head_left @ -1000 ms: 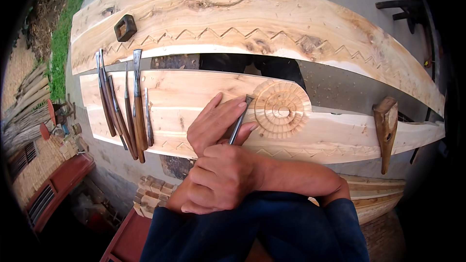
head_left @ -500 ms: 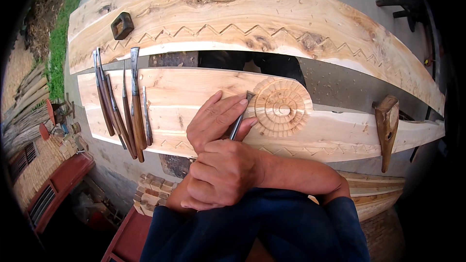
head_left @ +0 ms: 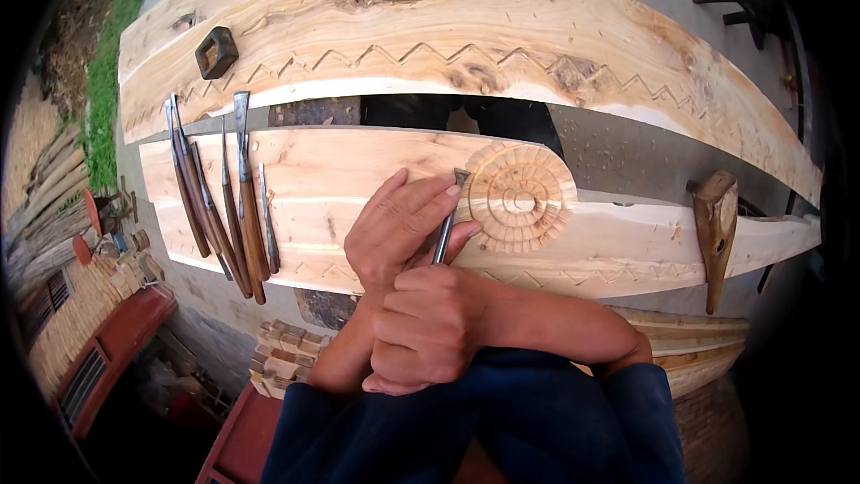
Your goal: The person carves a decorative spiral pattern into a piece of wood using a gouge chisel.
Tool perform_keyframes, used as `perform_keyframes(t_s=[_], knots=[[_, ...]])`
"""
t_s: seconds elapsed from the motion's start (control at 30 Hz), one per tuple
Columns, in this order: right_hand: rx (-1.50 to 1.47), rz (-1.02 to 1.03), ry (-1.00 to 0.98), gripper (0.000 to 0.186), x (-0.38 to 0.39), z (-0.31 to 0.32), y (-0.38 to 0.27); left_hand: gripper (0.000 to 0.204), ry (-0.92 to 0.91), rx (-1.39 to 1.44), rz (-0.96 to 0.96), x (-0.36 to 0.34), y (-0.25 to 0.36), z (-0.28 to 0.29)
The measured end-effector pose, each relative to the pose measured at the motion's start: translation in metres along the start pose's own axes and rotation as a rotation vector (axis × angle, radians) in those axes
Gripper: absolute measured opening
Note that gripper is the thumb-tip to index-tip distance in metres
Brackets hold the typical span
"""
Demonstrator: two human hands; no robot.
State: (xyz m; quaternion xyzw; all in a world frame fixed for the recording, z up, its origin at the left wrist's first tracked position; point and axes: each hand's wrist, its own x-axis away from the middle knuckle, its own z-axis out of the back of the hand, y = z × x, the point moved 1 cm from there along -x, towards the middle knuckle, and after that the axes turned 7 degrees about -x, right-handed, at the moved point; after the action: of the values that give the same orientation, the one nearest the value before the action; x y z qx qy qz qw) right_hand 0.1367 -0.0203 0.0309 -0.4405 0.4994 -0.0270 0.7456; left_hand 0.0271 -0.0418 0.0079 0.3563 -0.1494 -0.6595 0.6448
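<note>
My left hand (head_left: 394,229) lies on the lower pale plank (head_left: 340,161) with its fingers pressed on the steel shank of a chisel (head_left: 444,237). The blade meets the left edge of a carved spiral rosette (head_left: 520,197) with scalloped rims. Below it, my right hand (head_left: 425,327) is wrapped round the chisel's handle, which is mostly hidden. Several wooden-handled chisels and gouges (head_left: 237,224) lie side by side on the plank's left part. Toward its right end lies a tapered wooden mallet (head_left: 716,233).
Beyond a gap lies a second plank (head_left: 582,18) with a zigzag groove and spiral, bearing a dark hexagonal block (head_left: 216,52). Small wood blocks (head_left: 282,358), more boards (head_left: 681,336) and red panels (head_left: 233,444) sit lower down. Grass and stacked poles (head_left: 40,197) are at the left.
My right hand and the chisel's lower end have shifted slightly rightward, while my left fingers stay beside the rosette. The planks appear slightly farther left in the view.
</note>
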Motion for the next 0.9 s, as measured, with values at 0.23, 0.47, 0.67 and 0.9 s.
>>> perform_keyframes(t_s=[0.23, 0.47, 0.67, 0.9], knots=[[0.041, -0.043, 0.039, 0.04, -0.016, -0.012, 0.009, 0.045, -0.039, 0.034, 0.04, -0.003, -0.005, 0.007], [0.022, -0.022, 0.017, 0.041, 0.003, 0.008, -0.006, 0.051, 0.017, 0.042, 0.026, 0.001, 0.005, 0.001], [0.119, 0.015, 0.022, 0.042, -0.017, -0.015, 0.009, 0.053, -0.119, 0.066, 0.039, -0.003, -0.001, 0.011], [0.245, 0.037, -0.131, 0.044, -0.024, -0.004, -0.002, 0.057, 0.004, 0.223, 0.167, -0.007, 0.01, 0.005]])
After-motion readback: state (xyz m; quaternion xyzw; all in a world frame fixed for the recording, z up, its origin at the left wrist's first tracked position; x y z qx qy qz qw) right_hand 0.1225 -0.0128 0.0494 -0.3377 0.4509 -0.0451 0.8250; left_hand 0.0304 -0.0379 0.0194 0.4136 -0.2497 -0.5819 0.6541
